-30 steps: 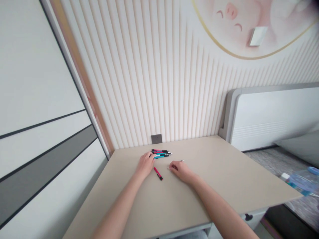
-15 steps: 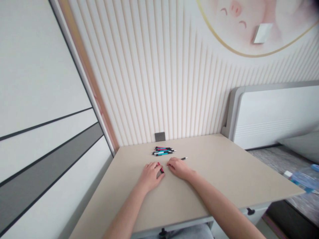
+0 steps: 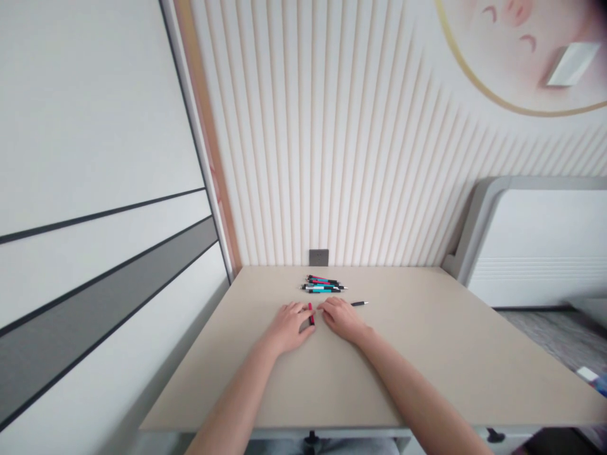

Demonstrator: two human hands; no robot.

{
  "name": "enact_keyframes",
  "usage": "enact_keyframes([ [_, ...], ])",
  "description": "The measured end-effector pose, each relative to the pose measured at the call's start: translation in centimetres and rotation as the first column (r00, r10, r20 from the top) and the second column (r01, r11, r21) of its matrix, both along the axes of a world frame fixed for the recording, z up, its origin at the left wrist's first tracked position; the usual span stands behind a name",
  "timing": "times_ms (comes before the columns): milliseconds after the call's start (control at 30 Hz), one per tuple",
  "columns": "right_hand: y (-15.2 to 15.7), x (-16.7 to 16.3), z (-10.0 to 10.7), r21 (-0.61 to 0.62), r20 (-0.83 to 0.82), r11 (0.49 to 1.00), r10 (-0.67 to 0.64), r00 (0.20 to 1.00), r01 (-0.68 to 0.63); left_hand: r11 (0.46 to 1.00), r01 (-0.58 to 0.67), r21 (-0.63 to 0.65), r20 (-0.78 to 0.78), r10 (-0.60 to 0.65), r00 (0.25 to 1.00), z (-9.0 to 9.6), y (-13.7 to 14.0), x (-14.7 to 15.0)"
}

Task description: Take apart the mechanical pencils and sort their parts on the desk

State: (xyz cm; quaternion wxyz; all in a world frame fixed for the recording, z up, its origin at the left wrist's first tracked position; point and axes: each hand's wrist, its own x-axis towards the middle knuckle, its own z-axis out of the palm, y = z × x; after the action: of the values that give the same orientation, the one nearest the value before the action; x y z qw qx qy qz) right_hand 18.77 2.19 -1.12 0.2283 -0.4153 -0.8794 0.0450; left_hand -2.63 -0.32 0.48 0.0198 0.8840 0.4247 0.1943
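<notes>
Left hand (image 3: 288,327): grip clamped on red-and-black stick (image 3: 310,307). Right hand (image 3: 342,318): covers black pen (image 3: 359,304) partly; grip indeterminable.

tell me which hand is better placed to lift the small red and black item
Probably the left hand: its thumb and fingers are at the red and black item. The right hand is close, but covers part of a dark pen.

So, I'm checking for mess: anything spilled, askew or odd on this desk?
Nothing looks spilled or damaged. The pile of pens is slightly askew, its ends uneven; a dark pen by the right hand and a red-and-black item by the left hand lie apart.
</notes>
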Motion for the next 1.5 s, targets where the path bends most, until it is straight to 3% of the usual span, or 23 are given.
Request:
enact_keyframes([
  [200, -0.5, 1.8, 0.3, 0.028, -0.028, 0.998, -0.052, 0.998, 0.053, 1.0, 0.011, -0.03, -0.006, -0.011, 1.0, 0.0, 0.1, -0.4],
  [333, -0.3, 5.0, 0.0, 0.043, -0.048, 0.978, -0.202, 0.978, 0.204, 0.999, 0.019, -0.042, -0.007, -0.019, 1.0, 0.1, 0.1, -0.5],
  [467, 0.2, 7.0, -0.5, -0.036, -0.022, 0.948, -0.317, 0.948, 0.316, 0.999, 0.017, -0.052, 0.015, -0.016, 1.0, 0.3, 0.0, -0.6],
  [833, -0.5, 7.1, 0.1, -0.058, 0.096, 0.916, -0.39, 0.916, 0.396, 0.999, -0.036, 0.005, 0.153, 0.035, 0.988, 0.3, 0.7, -0.3],
  [1233, -1.0, 7.5, 0.2, -0.191, 0.007, 0.888, -0.424, 0.905, 0.418, 0.996, -0.085, -0.014, 0.192, 0.086, 0.978, -0.5, 1.3, -0.3],
  [1500, -0.9, 7.1, 0.4, -0.202, 0.067, 0.776, -0.597, 0.799, 0.597, 0.998, -0.059, -0.015, 0.199, 0.061, 0.978, -0.6, 1.1, -0.2],
])
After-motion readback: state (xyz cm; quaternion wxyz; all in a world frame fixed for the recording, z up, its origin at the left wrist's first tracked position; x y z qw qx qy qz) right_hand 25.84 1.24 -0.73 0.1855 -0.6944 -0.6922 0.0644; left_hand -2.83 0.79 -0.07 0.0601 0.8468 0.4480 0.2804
